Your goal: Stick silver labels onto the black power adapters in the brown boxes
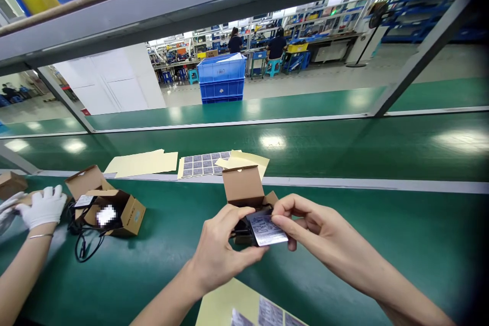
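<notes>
My left hand (219, 247) grips a black block-shaped device (243, 229) between thumb and fingers. A silver printed label (267, 230) lies over the device's face, tilted toward me. My right hand (301, 219) pinches the label's right edge between thumb and forefinger. I cannot tell how much of the label is stuck down. Right behind the device stands an open brown carton (243, 186) with its lid raised; my hands hide much of its lower part. On the bench in front of me is a yellowish label sheet (225, 303) with several silver labels, cut off by the frame.
To the left, another open carton (133, 216) holds black items, with a black cable (86, 254) trailing out. A co-worker's white-gloved hands (46, 206) are beside it. Backing sheets (143, 163) and a label sheet (202, 164) lie behind. An overhead shelf (153, 20) crosses above.
</notes>
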### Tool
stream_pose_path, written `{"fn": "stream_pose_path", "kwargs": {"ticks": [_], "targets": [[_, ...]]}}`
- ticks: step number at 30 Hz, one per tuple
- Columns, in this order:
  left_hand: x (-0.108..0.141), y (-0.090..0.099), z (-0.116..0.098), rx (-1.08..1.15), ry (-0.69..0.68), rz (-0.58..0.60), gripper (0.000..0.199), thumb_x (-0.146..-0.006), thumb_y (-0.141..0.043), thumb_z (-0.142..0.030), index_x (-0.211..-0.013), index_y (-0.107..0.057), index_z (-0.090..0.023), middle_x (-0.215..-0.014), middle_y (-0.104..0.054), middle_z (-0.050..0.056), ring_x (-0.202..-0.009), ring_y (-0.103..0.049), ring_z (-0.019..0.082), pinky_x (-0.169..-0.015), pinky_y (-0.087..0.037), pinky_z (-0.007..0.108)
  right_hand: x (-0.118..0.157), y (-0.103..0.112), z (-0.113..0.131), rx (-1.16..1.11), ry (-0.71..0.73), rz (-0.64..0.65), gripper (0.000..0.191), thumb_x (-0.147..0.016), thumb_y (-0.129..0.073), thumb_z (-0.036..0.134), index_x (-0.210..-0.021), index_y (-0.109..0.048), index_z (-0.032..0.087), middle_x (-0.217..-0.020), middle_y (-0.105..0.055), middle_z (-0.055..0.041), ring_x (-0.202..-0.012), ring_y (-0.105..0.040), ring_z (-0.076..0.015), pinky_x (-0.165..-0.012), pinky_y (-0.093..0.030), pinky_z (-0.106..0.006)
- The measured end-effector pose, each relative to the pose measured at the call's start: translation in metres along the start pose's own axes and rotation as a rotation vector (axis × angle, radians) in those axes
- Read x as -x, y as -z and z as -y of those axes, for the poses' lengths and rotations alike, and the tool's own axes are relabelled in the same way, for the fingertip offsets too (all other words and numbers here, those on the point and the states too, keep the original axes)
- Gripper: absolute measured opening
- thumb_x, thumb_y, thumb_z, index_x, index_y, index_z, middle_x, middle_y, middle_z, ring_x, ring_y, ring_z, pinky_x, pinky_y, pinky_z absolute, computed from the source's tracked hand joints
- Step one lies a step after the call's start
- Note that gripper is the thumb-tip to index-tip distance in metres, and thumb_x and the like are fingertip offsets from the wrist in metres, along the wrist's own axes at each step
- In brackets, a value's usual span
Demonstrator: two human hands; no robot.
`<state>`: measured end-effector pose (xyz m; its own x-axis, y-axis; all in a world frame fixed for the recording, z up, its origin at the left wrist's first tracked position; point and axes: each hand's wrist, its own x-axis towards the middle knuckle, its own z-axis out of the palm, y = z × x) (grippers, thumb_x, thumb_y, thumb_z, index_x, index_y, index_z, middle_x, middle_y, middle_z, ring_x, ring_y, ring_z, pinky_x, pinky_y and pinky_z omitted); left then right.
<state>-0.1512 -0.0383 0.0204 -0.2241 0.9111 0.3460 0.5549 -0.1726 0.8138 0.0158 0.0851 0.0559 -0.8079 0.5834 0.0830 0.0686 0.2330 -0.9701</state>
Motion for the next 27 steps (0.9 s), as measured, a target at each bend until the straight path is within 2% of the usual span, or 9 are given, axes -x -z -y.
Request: {"fn": "stream_pose_path", "kwargs": {"ticks": [12,15,17,18,20,22,23,25,27], "targets": [[0.003,-0.001,0.001,-0.027,-0.006,0.006,0.049,-0.077,-0.078,-0.024,-0.123,-0.061,-0.025,-0.107,-0.068,0.006,-0.092,-0.067,0.021,-0.072,-0.059,0.027,0.004,-0.006,-0.004,0.110,0.023,-0.037,0.030,-0.093,-0.056,0.049,-0.080,-0.062,0.023,-0.078,-0.063,-0.0027,-0.063,-0.059,-0.0144,-0.053,-0.054,-0.026],[0.005,-0.003,0.002,-0.055,-0.030,0.005,0.048,-0.080,-0.076,-0.024,-0.125,-0.060,-0.026,-0.109,-0.067,0.007,-0.093,-0.068,0.021,-0.072,-0.059,0.028,0.005,-0.011,-0.010,0.302,0.072,-0.187,0.026,-0.091,-0.059,0.047,-0.079,-0.060,0.025,-0.077,-0.062,-0.0030,-0.064,-0.057,-0.0163,-0.055,-0.050,-0.028],[0.006,-0.004,0.004,-0.067,-0.062,-0.014,0.049,-0.081,-0.075,-0.025,-0.128,-0.058,-0.026,-0.112,-0.067,0.007,-0.096,-0.068,0.022,-0.072,-0.059,0.028,0.003,-0.013,-0.015,0.383,0.109,-0.341,0.025,-0.084,-0.068,0.049,-0.089,-0.062,0.025,-0.083,-0.063,-0.0045,-0.070,-0.057,-0.0188,-0.060,-0.050,-0.031],[0.007,-0.005,0.005,-0.073,-0.082,-0.023,0.050,-0.082,-0.075,-0.026,-0.129,-0.057,-0.027,-0.113,-0.067,0.008,-0.097,-0.068,0.022,-0.073,-0.059,0.027,0.000,-0.013,-0.017,0.353,0.103,-0.346,0.030,-0.083,-0.070,0.050,-0.097,-0.063,0.025,-0.087,-0.063,-0.0050,-0.075,-0.058,-0.0199,-0.064,-0.050,-0.032],[0.006,-0.007,0.007,-0.091,-0.124,-0.036,0.052,-0.082,-0.075,-0.026,-0.131,-0.055,-0.027,-0.114,-0.067,0.008,-0.097,-0.069,0.022,-0.073,-0.059,0.027,-0.005,-0.015,-0.023,0.153,0.041,-0.183,0.036,-0.087,-0.065,0.054,-0.105,-0.062,0.023,-0.091,-0.064,-0.0049,-0.081,-0.059,-0.0199,-0.070,-0.051,-0.032],[0.005,-0.008,0.012,-0.108,-0.151,-0.035,0.053,-0.082,-0.074,-0.024,-0.132,-0.054,-0.027,-0.113,-0.067,0.007,-0.097,-0.069,0.021,-0.075,-0.059,0.027,-0.007,-0.019,-0.030,-0.074,-0.042,0.014,0.040,-0.095,-0.050,0.058,-0.095,-0.062,0.020,-0.080,-0.062,-0.0022,-0.071,-0.058,-0.0159,-0.064,-0.049,-0.028],[0.004,-0.009,0.014,-0.110,-0.154,-0.033,0.053,-0.082,-0.074,-0.023,-0.132,-0.054,-0.027,-0.113,-0.067,0.007,-0.097,-0.069,0.021,-0.077,-0.059,0.028,-0.007,-0.023,-0.033,-0.136,-0.070,0.041,0.044,-0.098,-0.043,0.059,-0.087,-0.060,0.019,-0.073,-0.058,-0.0004,-0.063,-0.054,-0.0137,-0.059,-0.047,-0.027],[0.003,-0.009,0.019,-0.104,-0.143,-0.013,0.054,-0.082,-0.073,-0.020,-0.132,-0.054,-0.027,-0.116,-0.066,0.007,-0.100,-0.068,0.022,-0.081,-0.059,0.029,-0.003,-0.031,-0.038,-0.124,-0.066,-0.033,0.046,-0.100,-0.038,0.057,-0.085,-0.058,0.019,-0.069,-0.055,0.0010,-0.058,-0.051,-0.0124,-0.056,-0.044,-0.026],[0.003,-0.008,0.023,-0.105,-0.128,0.012,0.052,-0.083,-0.070,-0.019,-0.132,-0.054,-0.028,-0.117,-0.066,0.007,-0.102,-0.068,0.022,-0.083,-0.059,0.029,0.003,-0.040,-0.040,-0.020,-0.023,-0.100,0.036,-0.101,-0.042,0.052,-0.097,-0.058,0.021,-0.082,-0.062,-0.0019,-0.071,-0.059,-0.0159,-0.065,-0.048,-0.028]]}}
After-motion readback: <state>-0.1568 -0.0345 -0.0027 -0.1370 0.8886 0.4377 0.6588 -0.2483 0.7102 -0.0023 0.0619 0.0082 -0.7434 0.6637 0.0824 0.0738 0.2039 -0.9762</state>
